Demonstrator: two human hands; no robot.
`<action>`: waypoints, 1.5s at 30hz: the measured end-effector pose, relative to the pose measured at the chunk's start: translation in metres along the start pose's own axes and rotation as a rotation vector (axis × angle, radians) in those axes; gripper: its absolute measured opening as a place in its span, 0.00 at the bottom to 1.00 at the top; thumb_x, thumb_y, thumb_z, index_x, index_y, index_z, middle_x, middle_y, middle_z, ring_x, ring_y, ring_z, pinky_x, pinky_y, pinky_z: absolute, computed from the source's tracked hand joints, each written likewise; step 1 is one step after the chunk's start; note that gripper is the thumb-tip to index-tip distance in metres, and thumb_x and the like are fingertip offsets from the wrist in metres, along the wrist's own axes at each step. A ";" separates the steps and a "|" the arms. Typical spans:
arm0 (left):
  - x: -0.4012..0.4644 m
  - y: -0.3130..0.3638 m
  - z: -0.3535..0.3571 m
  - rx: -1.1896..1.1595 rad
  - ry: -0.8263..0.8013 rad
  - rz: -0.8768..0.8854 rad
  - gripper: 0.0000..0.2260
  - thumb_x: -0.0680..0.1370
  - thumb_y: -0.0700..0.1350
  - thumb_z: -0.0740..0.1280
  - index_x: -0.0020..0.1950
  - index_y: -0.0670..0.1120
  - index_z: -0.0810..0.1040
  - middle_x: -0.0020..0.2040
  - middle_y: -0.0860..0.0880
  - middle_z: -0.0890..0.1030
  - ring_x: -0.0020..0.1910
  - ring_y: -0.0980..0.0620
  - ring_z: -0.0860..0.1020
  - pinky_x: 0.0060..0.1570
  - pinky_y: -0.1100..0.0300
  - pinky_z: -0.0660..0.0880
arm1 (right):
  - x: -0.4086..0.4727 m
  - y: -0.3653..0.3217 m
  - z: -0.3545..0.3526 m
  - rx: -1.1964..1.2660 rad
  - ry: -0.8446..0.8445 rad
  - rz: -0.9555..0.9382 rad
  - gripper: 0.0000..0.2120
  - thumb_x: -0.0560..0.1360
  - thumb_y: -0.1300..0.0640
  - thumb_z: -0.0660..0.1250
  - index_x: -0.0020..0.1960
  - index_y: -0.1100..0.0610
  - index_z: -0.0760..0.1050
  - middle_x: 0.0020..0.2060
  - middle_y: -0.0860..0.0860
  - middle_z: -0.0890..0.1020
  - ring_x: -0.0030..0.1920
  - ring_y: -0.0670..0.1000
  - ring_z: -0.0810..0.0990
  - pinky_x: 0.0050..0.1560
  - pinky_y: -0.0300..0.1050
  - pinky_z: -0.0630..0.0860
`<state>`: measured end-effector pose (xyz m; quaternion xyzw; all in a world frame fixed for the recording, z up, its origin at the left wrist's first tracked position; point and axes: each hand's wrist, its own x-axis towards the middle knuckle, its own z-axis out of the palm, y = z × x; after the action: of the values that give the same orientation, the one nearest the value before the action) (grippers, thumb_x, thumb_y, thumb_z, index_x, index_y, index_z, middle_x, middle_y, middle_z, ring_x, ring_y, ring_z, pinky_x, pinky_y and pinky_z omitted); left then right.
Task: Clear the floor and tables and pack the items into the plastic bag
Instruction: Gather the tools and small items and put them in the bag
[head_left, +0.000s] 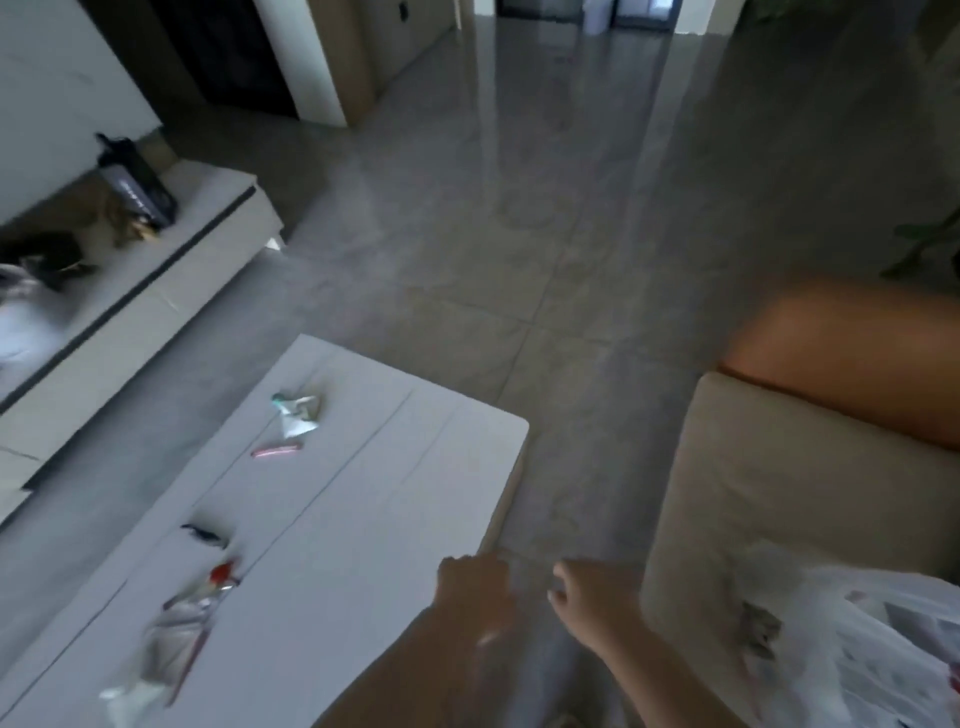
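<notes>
My left hand (474, 578) and my right hand (592, 597) are side by side off the near right corner of the white coffee table (395, 519), fingers curled. A faint clear plastic film (540, 670) seems stretched between them and hangs down between my forearms; blur hides the detail. On the table lie a crumpled white and green wrapper (297, 413), a pink stick (276, 450), a small black scrap (205, 535) and a clear wrapper with a red end (182, 639). A white plastic bag (852, 649) with things inside lies on the beige seat at the right.
A beige sofa seat (789, 499) with an orange cushion (852, 353) stands at the right. A low white TV bench (156, 275) on the left carries a black bag (137, 182) and dark objects. Grey tiled floor (519, 234) stretches ahead towards a doorway.
</notes>
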<state>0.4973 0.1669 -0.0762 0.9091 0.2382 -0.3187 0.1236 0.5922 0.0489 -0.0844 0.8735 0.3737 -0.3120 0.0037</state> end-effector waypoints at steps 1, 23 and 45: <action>-0.004 -0.018 0.002 -0.014 -0.001 -0.032 0.18 0.80 0.51 0.56 0.69 0.48 0.70 0.65 0.46 0.76 0.65 0.46 0.74 0.65 0.52 0.66 | 0.006 -0.017 0.002 0.000 0.002 -0.019 0.17 0.78 0.48 0.58 0.63 0.53 0.72 0.61 0.52 0.78 0.63 0.53 0.75 0.63 0.45 0.70; -0.108 -0.329 0.138 -0.700 0.053 -0.736 0.17 0.81 0.49 0.55 0.68 0.49 0.72 0.64 0.49 0.75 0.64 0.48 0.75 0.62 0.55 0.71 | 0.079 -0.356 0.088 -0.347 -0.264 -0.484 0.13 0.78 0.52 0.55 0.58 0.56 0.70 0.55 0.52 0.76 0.61 0.56 0.74 0.55 0.46 0.70; 0.011 -0.493 0.298 -0.843 0.330 -0.909 0.17 0.80 0.47 0.59 0.69 0.52 0.68 0.67 0.51 0.68 0.68 0.48 0.66 0.64 0.53 0.69 | 0.269 -0.492 0.302 -0.398 -0.108 -0.755 0.13 0.77 0.58 0.57 0.62 0.55 0.66 0.58 0.52 0.73 0.57 0.55 0.72 0.47 0.47 0.72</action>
<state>0.0968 0.4808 -0.3477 0.6279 0.7205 -0.0742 0.2849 0.2476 0.5058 -0.3635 0.6404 0.7192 -0.2585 0.0771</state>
